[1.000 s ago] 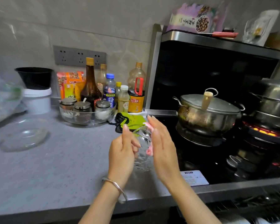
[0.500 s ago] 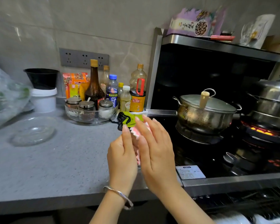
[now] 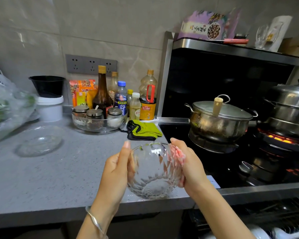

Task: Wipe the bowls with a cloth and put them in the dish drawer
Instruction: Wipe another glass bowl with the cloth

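Bowl (image 3: 154, 171) – clear cut glass, being held upright in the air between both hands, above the front edge of the tabletop (image 3: 59, 178) and just left of the hob.

Left hand (image 3: 116, 171) – gripping the bowl's left wall, thumb lying up along the rim, fingers curling round the outside.

Right hand (image 3: 188, 166) – clutching a pink-and-white cloth (image 3: 177, 154) and pressing it against the bowl's right wall, thumb tip sitting at the rim.

Plate (image 3: 39, 141) – clear glass, lying flat on the tabletop, well to the left of the hands.

Green rag (image 3: 145, 129) – lying crumpled on the tabletop just behind the bowl, beside the hob's corner.

Jar tray (image 3: 98, 118) – a glass dish holding three lidded jars, with bottles standing behind it against the wall.

Pot (image 3: 219, 121) – lidded, sitting on the near burner; a steamer (image 3: 290, 107) is standing on the far right burner, flame glowing under it.

Drawer (image 3: 274, 218) – possibly standing open at lower right under the hob; only dark wire racking and white rims are showing.
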Tool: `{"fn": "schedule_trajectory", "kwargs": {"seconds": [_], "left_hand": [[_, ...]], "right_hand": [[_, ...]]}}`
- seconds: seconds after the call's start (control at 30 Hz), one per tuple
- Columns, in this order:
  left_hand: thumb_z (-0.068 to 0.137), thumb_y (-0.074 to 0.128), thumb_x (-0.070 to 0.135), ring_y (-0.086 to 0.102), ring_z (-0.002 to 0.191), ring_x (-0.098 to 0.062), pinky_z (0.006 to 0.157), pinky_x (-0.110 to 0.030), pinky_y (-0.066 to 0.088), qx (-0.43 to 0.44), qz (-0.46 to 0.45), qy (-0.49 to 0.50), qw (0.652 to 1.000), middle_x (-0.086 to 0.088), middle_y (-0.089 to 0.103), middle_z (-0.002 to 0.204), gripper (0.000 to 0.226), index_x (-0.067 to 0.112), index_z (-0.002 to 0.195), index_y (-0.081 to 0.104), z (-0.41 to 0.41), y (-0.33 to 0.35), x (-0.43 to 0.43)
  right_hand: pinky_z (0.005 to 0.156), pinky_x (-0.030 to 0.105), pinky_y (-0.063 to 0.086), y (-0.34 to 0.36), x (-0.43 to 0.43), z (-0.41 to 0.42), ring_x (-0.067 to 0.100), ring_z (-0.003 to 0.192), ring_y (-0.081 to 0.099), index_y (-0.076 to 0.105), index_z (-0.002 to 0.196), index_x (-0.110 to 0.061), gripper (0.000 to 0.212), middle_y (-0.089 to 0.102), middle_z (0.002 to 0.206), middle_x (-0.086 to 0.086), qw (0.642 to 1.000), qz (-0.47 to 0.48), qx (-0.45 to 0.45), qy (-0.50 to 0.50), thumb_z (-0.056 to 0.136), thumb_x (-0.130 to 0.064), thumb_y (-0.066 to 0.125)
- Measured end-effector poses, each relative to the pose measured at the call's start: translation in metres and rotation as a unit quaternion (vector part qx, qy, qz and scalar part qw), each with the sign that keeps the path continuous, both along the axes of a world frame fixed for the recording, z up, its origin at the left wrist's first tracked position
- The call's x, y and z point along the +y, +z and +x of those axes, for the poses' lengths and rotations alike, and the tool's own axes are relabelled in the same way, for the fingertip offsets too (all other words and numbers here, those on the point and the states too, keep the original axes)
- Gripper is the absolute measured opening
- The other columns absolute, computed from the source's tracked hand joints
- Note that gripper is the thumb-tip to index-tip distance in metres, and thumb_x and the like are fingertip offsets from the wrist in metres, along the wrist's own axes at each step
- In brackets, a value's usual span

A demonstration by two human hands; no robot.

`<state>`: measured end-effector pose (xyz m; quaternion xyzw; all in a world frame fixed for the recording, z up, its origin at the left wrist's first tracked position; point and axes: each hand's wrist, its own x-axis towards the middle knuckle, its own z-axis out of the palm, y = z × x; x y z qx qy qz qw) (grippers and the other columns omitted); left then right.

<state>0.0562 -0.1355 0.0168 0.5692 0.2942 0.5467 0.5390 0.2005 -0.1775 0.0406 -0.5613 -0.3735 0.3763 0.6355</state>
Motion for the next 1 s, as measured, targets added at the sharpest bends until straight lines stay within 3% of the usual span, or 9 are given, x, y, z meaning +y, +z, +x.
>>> {"fn": "schedule_trajectory", "kwargs": {"seconds": [0.17, 0.3, 0.4, 0.47, 0.57, 0.67, 0.8, 0.87, 1.0], "left_hand": [[0.087, 0.038, 0.050, 0.051, 0.047, -0.013, 0.050, -0.013, 0.041, 0.070, 0.075, -0.019, 0.995, -0.013, 0.051, 0.050, 0.055, 0.013, 0.056, 0.064, -0.005, 0.011, -0.003], [0.088, 0.044, 0.051, 0.033, 0.037, -0.007, 0.046, -0.016, 0.031, 0.125, 0.166, -0.016, 0.978, 0.005, 0.034, 0.037, 0.059, 0.017, 0.040, 0.042, 0.004, 0.014, -0.006], [0.085, 0.045, 0.048, 0.026, 0.037, -0.006, 0.043, -0.017, 0.026, 0.093, 0.148, 0.035, 0.984, 0.006, 0.027, 0.036, 0.056, 0.019, 0.039, 0.031, 0.009, 0.010, -0.011], [0.083, 0.044, 0.049, 0.023, 0.036, -0.007, 0.040, -0.018, 0.023, 0.047, 0.091, 0.084, 0.991, 0.007, 0.024, 0.038, 0.055, 0.018, 0.040, 0.030, 0.014, 0.004, -0.012], [0.084, 0.042, 0.055, 0.044, 0.040, -0.017, 0.045, -0.025, 0.036, -0.023, 0.000, 0.100, 0.995, -0.010, 0.045, 0.043, 0.060, 0.011, 0.043, 0.048, 0.025, -0.005, -0.011], [0.087, 0.039, 0.054, 0.057, 0.049, -0.015, 0.052, -0.028, 0.044, -0.051, -0.034, 0.091, 0.994, -0.010, 0.061, 0.051, 0.059, 0.012, 0.053, 0.064, 0.033, -0.009, -0.014], [0.081, 0.038, 0.057, 0.022, 0.037, -0.007, 0.038, -0.018, 0.022, -0.042, -0.025, 0.154, 0.987, 0.009, 0.025, 0.041, 0.053, 0.014, 0.052, 0.035, 0.030, -0.004, -0.021], [0.081, 0.039, 0.057, 0.021, 0.039, -0.006, 0.038, -0.017, 0.021, -0.051, -0.033, 0.158, 0.986, 0.009, 0.023, 0.042, 0.052, 0.012, 0.054, 0.033, 0.029, -0.004, -0.021], [0.083, 0.040, 0.053, 0.032, 0.037, -0.008, 0.040, -0.022, 0.028, -0.039, 0.003, 0.133, 0.990, 0.004, 0.034, 0.039, 0.054, 0.013, 0.046, 0.042, 0.034, -0.006, -0.018]], "right_hand": [[0.045, 0.021, 0.030, 0.016, -0.009, 0.002, 0.020, 0.039, 0.034, 0.041, 0.054, 0.011, 0.066, 0.041, 0.054, 0.020, 0.990, 0.029, -0.130, 0.039, 0.087, -0.044, 0.055], [0.040, 0.010, 0.028, 0.019, -0.011, -0.008, 0.001, 0.029, 0.034, 0.033, 0.040, -0.013, 0.061, 0.034, 0.034, -0.007, 0.979, 0.072, -0.188, 0.044, 0.099, -0.013, 0.045], [0.048, 0.013, 0.038, 0.004, -0.012, -0.013, 0.000, 0.042, 0.045, 0.055, 0.049, -0.021, 0.052, 0.050, 0.045, -0.002, 0.971, 0.146, -0.190, 0.003, 0.099, -0.032, 0.044], [0.072, 0.016, 0.048, -0.015, -0.013, -0.022, -0.006, 0.079, 0.061, 0.070, 0.093, -0.027, 0.040, 0.069, 0.086, -0.008, 0.946, 0.190, -0.259, -0.028, 0.100, -0.046, 0.035], [0.114, 0.033, 0.024, -0.037, -0.013, -0.042, 0.005, 0.139, 0.031, 0.043, 0.138, -0.034, 0.042, 0.035, 0.146, -0.027, 0.812, 0.227, -0.527, -0.104, 0.103, -0.040, 0.021], [0.112, 0.044, 0.027, -0.042, -0.007, -0.043, 0.014, 0.139, 0.033, 0.049, 0.136, -0.031, 0.044, 0.043, 0.145, -0.011, 0.773, 0.247, -0.568, -0.134, 0.104, -0.039, 0.021], [0.081, 0.020, 0.048, -0.027, -0.002, -0.021, -0.006, 0.097, 0.059, 0.055, 0.120, -0.046, 0.036, 0.056, 0.125, -0.027, 0.933, 0.219, -0.281, -0.040, 0.098, -0.048, 0.028], [0.074, 0.012, 0.047, -0.029, -0.004, -0.021, -0.005, 0.094, 0.061, 0.056, 0.123, -0.041, 0.038, 0.056, 0.124, -0.026, 0.948, 0.205, -0.243, -0.028, 0.098, -0.047, 0.027], [0.100, 0.043, 0.043, -0.037, -0.005, -0.036, 0.014, 0.129, 0.046, 0.053, 0.132, -0.032, 0.045, 0.051, 0.136, -0.011, 0.809, 0.207, -0.533, -0.134, 0.102, -0.043, 0.022]]}}
